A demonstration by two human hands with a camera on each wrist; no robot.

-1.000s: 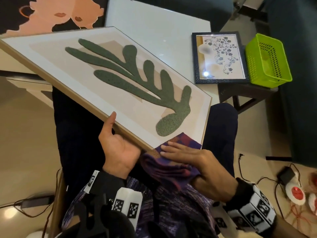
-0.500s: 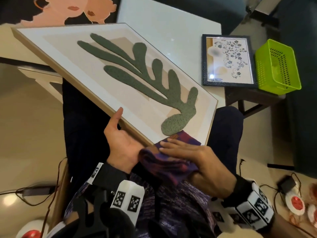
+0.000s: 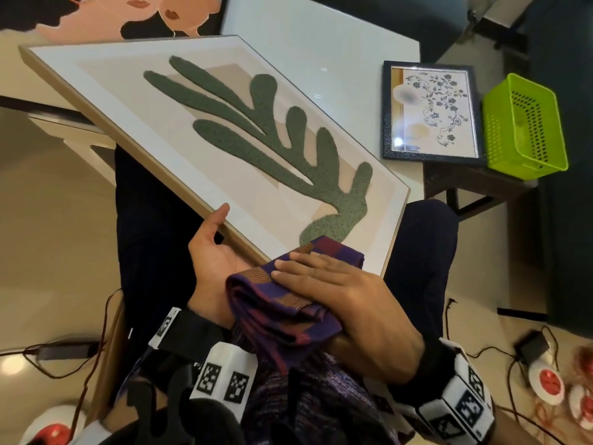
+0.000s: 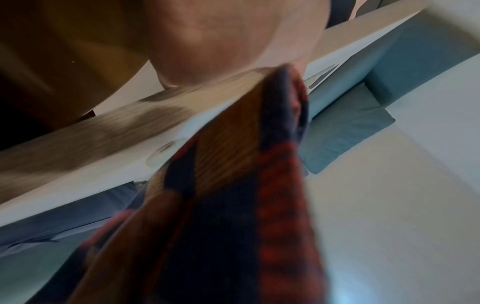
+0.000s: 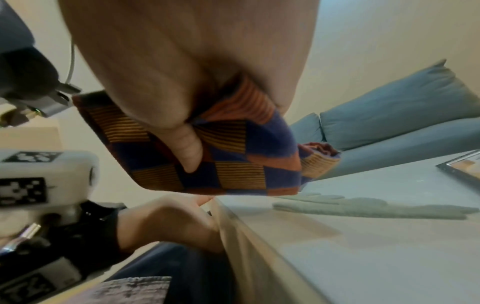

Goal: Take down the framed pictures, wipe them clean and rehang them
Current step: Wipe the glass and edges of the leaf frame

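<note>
Light: soft, warm indoor light, moderately bright.
Glare: a small lamp reflection on the small framed picture [image 3: 430, 112]; faint sheen on the white table [image 3: 321, 43].
Blur: the left wrist view is heavily smeared; the cloth [image 4: 221, 205] is out of focus.
Distortion: wide-angle bending at the edges.

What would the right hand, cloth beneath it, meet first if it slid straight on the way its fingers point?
The right hand points left along the frame's near edge; it would probably meet the left hand first.
</note>
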